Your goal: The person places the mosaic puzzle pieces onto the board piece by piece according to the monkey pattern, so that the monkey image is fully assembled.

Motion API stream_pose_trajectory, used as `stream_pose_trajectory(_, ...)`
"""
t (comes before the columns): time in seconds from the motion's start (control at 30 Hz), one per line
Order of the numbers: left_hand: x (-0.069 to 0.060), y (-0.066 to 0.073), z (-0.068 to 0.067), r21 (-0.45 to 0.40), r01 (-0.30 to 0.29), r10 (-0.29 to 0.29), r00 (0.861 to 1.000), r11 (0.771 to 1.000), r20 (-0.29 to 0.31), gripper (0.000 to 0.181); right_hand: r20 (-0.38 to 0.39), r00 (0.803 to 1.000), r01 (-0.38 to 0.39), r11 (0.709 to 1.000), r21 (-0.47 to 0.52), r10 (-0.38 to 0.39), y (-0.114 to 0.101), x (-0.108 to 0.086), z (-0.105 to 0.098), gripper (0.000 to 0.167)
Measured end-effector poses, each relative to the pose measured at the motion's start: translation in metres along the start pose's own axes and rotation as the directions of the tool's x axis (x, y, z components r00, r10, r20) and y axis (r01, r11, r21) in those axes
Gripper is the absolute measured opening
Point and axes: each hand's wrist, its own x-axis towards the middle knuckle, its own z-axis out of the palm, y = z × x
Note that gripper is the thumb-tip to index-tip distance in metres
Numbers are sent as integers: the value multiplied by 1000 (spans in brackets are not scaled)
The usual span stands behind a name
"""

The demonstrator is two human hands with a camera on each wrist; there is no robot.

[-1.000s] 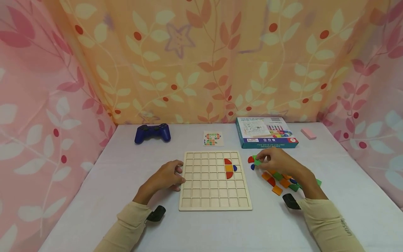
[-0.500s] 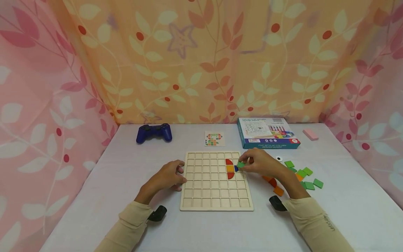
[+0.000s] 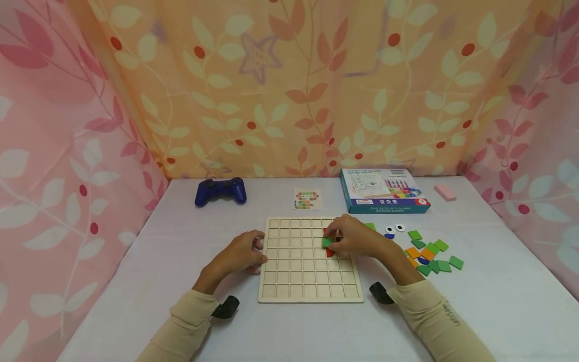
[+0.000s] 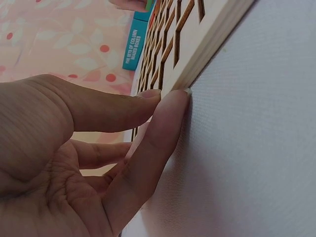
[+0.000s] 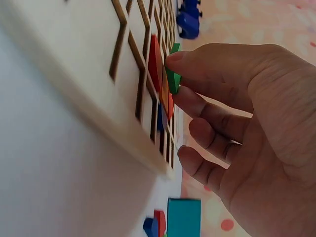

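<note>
The green tile [image 3: 326,243] was over the right part of the board [image 3: 294,277], pinched between the right hand's [image 3: 358,238] thumb and a finger, the other fingers loosely bent. Whether it touched the pieces under it could not be told. Set in the board close by were red pieces [image 5: 155,64], an orange piece [image 5: 165,85] and a blue piece [image 5: 161,118]. The left hand [image 3: 238,252] had its thumb and a finger on the board's left edge, gripping it, the rest curled beside.

On the table [image 3: 307,332], right of the board, loose pieces [image 3: 444,266] in green, orange and blue lay scattered, with two white eye pieces [image 3: 400,228] near them. Beyond the board lay the pattern card [image 3: 308,199], between the blue controller [image 3: 220,192] on the left and the box [image 3: 384,191] on the right. The pink block [image 3: 445,192] lay right of the box; a flowered curtain [image 3: 289,100] hung behind.
</note>
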Motion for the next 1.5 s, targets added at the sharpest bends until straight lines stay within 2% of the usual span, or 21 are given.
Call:
stream_pose_trajectory(0.2, 1, 1, 1, 5, 1, -1, 1000, 1000, 0, 68, 34, 999, 22, 1000, -19, -21, -11, 3, 7, 21)
stream_pose_trajectory(0.63, 0, 3, 1, 0, -18, 18, 1000, 1000, 11, 67, 74, 997, -24, 1000, -14, 25, -21, 0, 12, 21)
stream_pose_trajectory(0.83, 1, 3, 1, 7, -20, 20, 1000, 1000, 12, 67, 77, 997, 15, 1000, -20, -14, -20, -2, 10, 21)
stream_pose_trajectory(1.0, 1, 2, 0, 20, -15, 15, 1000, 1000, 8, 68, 46, 997, 60, 998, 7, -61, -13, -4, 4, 18)
stream_pose_trajectory(1.1, 0, 2, 0, 23, -8, 8, 1000, 1000, 9, 68, 17, 999, 34, 999, 24, -34, -4, -6, -3, 16)
stream_pose_trajectory(1.37, -1, 1, 0, 13, -3, 3, 1000, 1000, 13, 69, -24, 990, -137, 989, 51, 139, 27, -19, -29, 25)
stream_pose_trajectory(1.5, -2, 2, -1, 14, -3, 3, 1000, 1000, 13, 69, -49, 985, -166, 986, 34, 168, 43, -28, -41, 28)
